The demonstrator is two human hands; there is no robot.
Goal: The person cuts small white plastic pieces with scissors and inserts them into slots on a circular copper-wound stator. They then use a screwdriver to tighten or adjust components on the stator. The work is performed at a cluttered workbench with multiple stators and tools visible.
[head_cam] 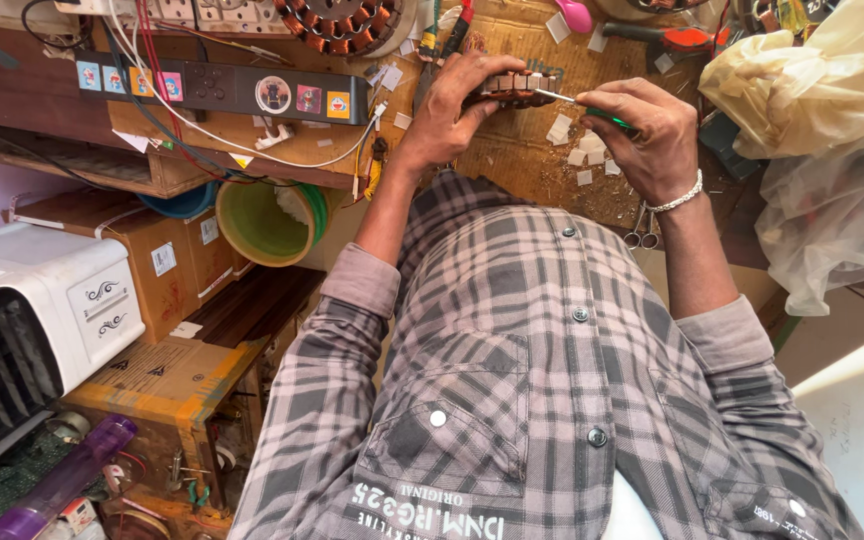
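Observation:
My left hand (455, 100) is shut on a small motor stator (512, 90) with copper windings, held just above the wooden workbench (527, 175). My right hand (644, 132) grips a green-handled screwdriver-like tool (607, 115). Its thin metal shaft points left, and the tip touches the stator's edge. Both hands are close together at the top of the view, above my checked grey shirt.
Small scissors (640, 228) lie by my right wrist, among scattered white paper slips (577, 145). A larger stator (342, 22) and a black power strip (222, 88) sit at top left. Also here: a green bucket (267, 220), cardboard boxes (167, 265), a white cooler (32, 320), plastic bags (817, 130).

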